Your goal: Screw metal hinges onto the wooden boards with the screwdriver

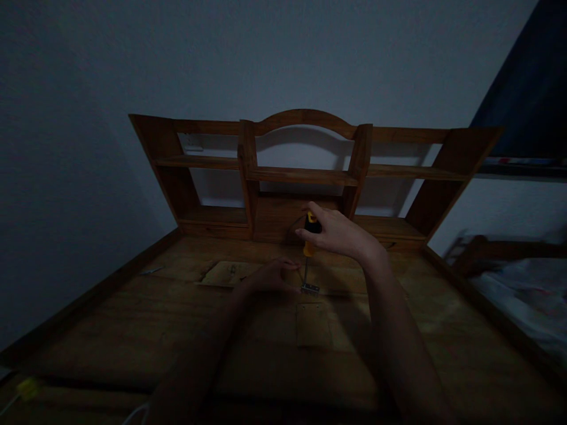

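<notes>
My right hand [330, 230] is closed around the black and yellow handle of a screwdriver [308, 247]. The screwdriver stands nearly upright, its shaft reaching down to a small metal hinge [310, 288] on the wooden desk top. To the left of the hinge is my left hand [272, 276], low over the wood, thumb and forefinger apart. Its lower fingertips come close to the hinge's left edge; in the dim light I cannot tell whether they touch it. Just in front of the hinge lies a square wooden piece [313, 326].
A wooden shelf unit [305, 175] stands along the back of the desk [177, 330]. A flat light piece [225, 273] with a small metal part lies to the left, near a thin metal item [151, 271]. A yellow-handled tool [27, 388] shows at lower left.
</notes>
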A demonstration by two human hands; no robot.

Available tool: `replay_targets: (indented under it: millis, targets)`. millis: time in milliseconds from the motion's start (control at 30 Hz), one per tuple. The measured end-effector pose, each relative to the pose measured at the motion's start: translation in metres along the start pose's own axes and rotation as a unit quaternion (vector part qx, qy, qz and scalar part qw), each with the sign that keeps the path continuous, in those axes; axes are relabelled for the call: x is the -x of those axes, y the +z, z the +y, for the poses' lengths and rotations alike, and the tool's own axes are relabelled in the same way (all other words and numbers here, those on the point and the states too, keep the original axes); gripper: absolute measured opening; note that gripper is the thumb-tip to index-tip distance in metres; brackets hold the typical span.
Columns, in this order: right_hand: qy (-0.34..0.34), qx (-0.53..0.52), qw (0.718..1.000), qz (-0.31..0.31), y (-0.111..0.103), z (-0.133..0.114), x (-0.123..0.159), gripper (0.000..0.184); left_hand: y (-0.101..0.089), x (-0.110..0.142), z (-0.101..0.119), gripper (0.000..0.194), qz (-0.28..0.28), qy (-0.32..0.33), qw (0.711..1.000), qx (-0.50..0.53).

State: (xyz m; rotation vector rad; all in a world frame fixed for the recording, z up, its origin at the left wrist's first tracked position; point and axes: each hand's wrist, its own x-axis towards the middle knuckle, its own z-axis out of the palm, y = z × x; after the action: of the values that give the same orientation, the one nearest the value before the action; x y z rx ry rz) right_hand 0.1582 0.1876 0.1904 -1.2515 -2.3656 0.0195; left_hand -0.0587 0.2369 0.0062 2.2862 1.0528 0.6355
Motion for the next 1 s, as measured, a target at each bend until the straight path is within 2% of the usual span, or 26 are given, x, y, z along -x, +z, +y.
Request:
replay_targets:
  millis: [167, 500, 633, 900, 1000]
  targets:
    - [-0.027, -0.045, 0.998, -0.028, -0.0026, 0.0055, -0.0006, 0.049, 0.0011, -0.0007, -0.0033, 0.075, 0.003, 0.004, 1.0, 0.002]
    - [-0.001, -0.003, 1.0, -0.002, 0.0008, -0.0032, -0.0026, 0.025, 0.0026, -0.001, -0.0048, 0.076, 0.009, 0.006, 1.0, -0.006]
    - [0.002, 0.021, 1.0, 0.004, 0.0025, -0.0024, -0.0037, 0.021, 0.0013, -0.0017, -0.0022, 0.075, 0.003, 0.009, 1.0, -0.001]
    - [0.002, 0.002, 1.0, 0.006, 0.0036, -0.003, -0.0031, 0.025, 0.0021, -0.0012, -0.0029, 0.073, 0.009, 0.023, 1.0, -0.008]
    - [-0.004, -0.038, 0.999, -0.014, 0.0002, 0.0017, -0.0019, 0.041, 0.0023, -0.0009, -0.0056, 0.074, 0.01, 0.01, 1.0, -0.002]
